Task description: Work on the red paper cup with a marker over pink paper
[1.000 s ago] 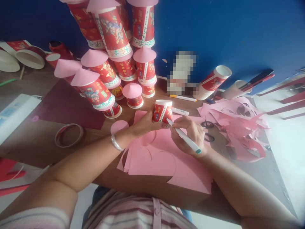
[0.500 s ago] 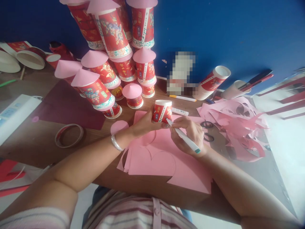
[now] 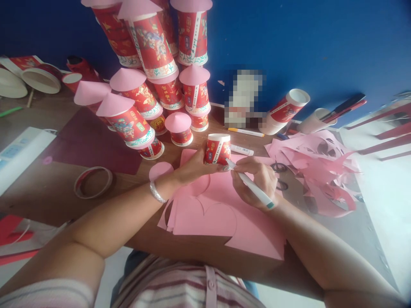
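Note:
My left hand [image 3: 195, 167] grips a red patterned paper cup [image 3: 218, 149] from its left side and below. My right hand [image 3: 257, 179] is closed around a white marker pen [image 3: 256, 188] with a green end. The pen's tip is at the cup's lower right edge, by the white band, where small marks show; whether it touches I cannot tell. Under both hands lie pink paper sheets [image 3: 205, 222] with curved outlines drawn on them. A pink paper disc [image 3: 161, 172] lies beside my left wrist.
Red cups with pink cone roofs [image 3: 125, 119] stand stacked at the back left. A tape roll [image 3: 93, 182] lies left, near a white power strip [image 3: 25, 156]. To the right are scissors [image 3: 280, 167], pink paper scraps [image 3: 324, 167], stacked cups [image 3: 285, 111] and a pen cup [image 3: 316, 119].
My right hand and the marker have shifted slightly to the right. The cup in my left hand has moved a little left and turned slightly.

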{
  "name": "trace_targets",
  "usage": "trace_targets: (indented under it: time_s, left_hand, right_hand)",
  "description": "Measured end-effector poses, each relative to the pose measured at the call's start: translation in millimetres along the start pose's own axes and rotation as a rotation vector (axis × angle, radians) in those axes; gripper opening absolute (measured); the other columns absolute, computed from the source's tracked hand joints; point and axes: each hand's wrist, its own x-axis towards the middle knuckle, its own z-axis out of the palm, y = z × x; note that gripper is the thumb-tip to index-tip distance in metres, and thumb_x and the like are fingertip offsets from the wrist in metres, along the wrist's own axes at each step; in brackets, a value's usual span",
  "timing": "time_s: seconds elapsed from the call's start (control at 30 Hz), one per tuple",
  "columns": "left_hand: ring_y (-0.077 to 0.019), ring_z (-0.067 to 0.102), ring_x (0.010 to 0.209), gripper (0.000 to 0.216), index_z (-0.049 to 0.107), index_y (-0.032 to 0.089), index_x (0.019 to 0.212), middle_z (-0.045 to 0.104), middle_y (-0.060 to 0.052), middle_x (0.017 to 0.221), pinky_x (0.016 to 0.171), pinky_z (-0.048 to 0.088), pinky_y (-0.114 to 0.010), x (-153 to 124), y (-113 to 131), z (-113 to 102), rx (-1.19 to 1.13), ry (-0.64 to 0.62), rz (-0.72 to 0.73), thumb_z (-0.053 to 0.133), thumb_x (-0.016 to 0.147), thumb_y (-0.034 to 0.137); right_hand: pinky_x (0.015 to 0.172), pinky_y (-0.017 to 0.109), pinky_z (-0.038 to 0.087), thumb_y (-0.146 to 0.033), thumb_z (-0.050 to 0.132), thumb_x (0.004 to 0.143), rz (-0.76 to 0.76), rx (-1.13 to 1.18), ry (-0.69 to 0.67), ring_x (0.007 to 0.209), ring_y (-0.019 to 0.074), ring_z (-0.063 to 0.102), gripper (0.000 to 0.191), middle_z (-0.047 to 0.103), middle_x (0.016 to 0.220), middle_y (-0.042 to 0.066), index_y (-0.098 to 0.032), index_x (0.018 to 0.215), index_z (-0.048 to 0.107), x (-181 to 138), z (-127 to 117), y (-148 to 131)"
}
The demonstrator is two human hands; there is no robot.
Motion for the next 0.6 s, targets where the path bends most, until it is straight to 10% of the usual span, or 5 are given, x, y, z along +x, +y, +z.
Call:
trace_targets:
  time_s: [0.6]
  left_hand:
    - [-0.0326, 0.075, 0.123, 0.073, 0.067, 0.022, 0.122, 0.079, -0.009, 0.124, 0.11, 0.06, -0.049, -1, 6, 3, 0.052, 0.038, -0.008, 0.113, 0.072, 0.048]
  right_hand:
    - [0.057, 0.028, 0.063, -0.006, 0.069, 0.104, -0.027, -0.04, -0.053, 0.069, 0.0167, 0.077, 0.025, 0.075, 0.086, -0.003, -0.028, 0.114, 0.062, 2, 0, -2]
